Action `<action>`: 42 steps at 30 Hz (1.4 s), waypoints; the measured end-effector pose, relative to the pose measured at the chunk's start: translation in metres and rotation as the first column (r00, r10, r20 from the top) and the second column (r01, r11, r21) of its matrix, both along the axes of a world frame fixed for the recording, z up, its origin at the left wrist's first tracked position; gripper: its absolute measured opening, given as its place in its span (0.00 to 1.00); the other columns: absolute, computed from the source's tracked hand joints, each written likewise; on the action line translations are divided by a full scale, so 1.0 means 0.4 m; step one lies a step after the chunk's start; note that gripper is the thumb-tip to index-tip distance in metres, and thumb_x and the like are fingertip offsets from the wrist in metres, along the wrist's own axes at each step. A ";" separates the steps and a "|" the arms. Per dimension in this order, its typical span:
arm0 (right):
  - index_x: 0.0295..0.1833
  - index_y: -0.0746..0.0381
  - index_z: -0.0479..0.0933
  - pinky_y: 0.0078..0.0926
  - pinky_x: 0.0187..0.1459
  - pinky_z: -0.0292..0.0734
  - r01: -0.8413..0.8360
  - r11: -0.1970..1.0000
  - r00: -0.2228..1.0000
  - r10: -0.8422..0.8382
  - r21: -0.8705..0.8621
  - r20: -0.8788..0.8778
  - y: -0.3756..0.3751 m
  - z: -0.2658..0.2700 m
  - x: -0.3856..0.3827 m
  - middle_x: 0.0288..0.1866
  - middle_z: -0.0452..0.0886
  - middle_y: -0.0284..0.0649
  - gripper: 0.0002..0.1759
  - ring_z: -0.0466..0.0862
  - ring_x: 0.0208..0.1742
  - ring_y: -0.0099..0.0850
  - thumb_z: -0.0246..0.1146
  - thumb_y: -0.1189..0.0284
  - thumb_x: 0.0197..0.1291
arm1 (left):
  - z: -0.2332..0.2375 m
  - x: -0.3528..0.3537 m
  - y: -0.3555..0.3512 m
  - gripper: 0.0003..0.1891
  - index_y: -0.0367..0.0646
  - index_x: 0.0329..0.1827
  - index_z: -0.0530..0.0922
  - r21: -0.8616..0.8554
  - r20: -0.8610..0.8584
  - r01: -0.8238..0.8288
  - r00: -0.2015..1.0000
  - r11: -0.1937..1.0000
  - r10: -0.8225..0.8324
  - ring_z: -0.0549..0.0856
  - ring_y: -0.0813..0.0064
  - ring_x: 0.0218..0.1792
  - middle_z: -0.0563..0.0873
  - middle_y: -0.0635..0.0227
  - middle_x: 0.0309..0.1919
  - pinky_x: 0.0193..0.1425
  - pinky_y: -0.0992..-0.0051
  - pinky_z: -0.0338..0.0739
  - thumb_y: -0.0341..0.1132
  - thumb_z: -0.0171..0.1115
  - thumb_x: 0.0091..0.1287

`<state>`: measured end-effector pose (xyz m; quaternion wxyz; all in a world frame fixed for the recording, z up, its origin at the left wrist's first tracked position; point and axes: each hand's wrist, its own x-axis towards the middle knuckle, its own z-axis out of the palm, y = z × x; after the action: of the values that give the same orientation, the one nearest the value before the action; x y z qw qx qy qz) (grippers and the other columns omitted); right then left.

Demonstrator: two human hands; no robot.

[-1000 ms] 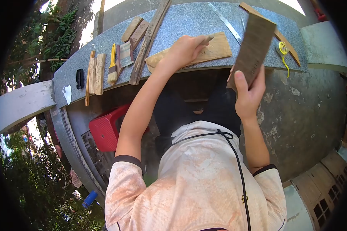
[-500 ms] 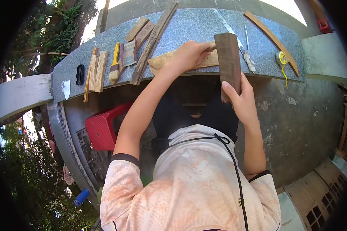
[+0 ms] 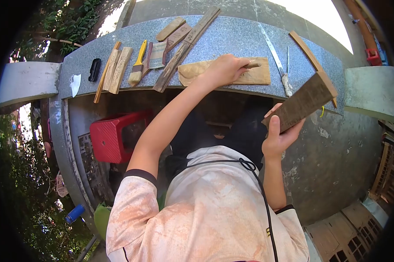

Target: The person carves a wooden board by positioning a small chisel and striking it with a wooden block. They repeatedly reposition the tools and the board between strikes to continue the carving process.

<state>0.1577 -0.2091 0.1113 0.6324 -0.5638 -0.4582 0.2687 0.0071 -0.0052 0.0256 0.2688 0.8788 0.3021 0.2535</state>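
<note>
My right hand (image 3: 281, 136) grips a dark brown wooden block (image 3: 302, 101) from below, thumb along its near face. The block slants up to the right, off the table's front edge. My left hand (image 3: 225, 70) is closed around a short wooden stick (image 3: 252, 65), whose end pokes out to the right of the fingers. Under this hand, a flat tan piece of wood (image 3: 192, 74) with a rounded left end lies along the table's front edge. The fingers partly cover the stick, so its full shape is hidden.
On the speckled stone table (image 3: 232, 32) lie a yellow-handled brush (image 3: 138, 65), wooden strips (image 3: 118, 72), a sanding strip (image 3: 157, 54), a long wooden bar (image 3: 184, 52), a metal ruler-like blade (image 3: 271, 46) and a curved wooden strip (image 3: 308, 50). A red stool (image 3: 107, 137) stands below left.
My right hand has moved right and down with the block, which has turned from nearly upright to slanting right. My left hand has shifted slightly right and down, the stick still in it.
</note>
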 end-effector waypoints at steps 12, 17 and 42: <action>0.70 0.69 0.73 0.28 0.51 0.79 -0.054 0.957 0.994 0.080 -0.284 0.080 0.027 0.034 0.016 0.52 0.83 0.40 0.25 0.83 0.48 0.27 0.71 0.72 0.74 | -0.014 0.010 0.004 0.10 0.42 0.49 0.89 -0.018 0.076 -0.032 0.997 0.999 0.034 0.92 0.42 0.41 0.92 0.48 0.35 0.46 0.49 0.85 0.38 0.72 0.74; 0.73 0.70 0.73 0.31 0.63 0.76 0.052 0.995 0.992 -0.041 -0.088 0.119 -0.013 -0.004 0.008 0.57 0.84 0.40 0.28 0.81 0.56 0.29 0.72 0.70 0.74 | -0.040 0.000 -0.014 0.14 0.44 0.55 0.89 0.114 0.057 -0.064 0.997 0.991 0.058 0.89 0.42 0.60 0.92 0.47 0.48 0.67 0.49 0.83 0.41 0.73 0.73; 0.68 0.69 0.75 0.28 0.47 0.80 0.004 0.995 0.997 0.003 0.100 -0.076 0.027 -0.005 -0.008 0.48 0.84 0.40 0.25 0.83 0.44 0.26 0.74 0.71 0.72 | -0.080 -0.100 -0.035 0.53 0.27 0.81 0.71 0.291 -0.200 -0.168 0.952 0.942 0.231 0.67 0.48 0.86 0.73 0.45 0.83 0.92 0.51 0.57 0.71 0.65 0.71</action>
<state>0.1544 -0.1982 0.1092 0.6771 -0.5207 -0.4465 0.2666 -0.0329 -0.0194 -0.0063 0.0818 0.8953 0.3819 0.2143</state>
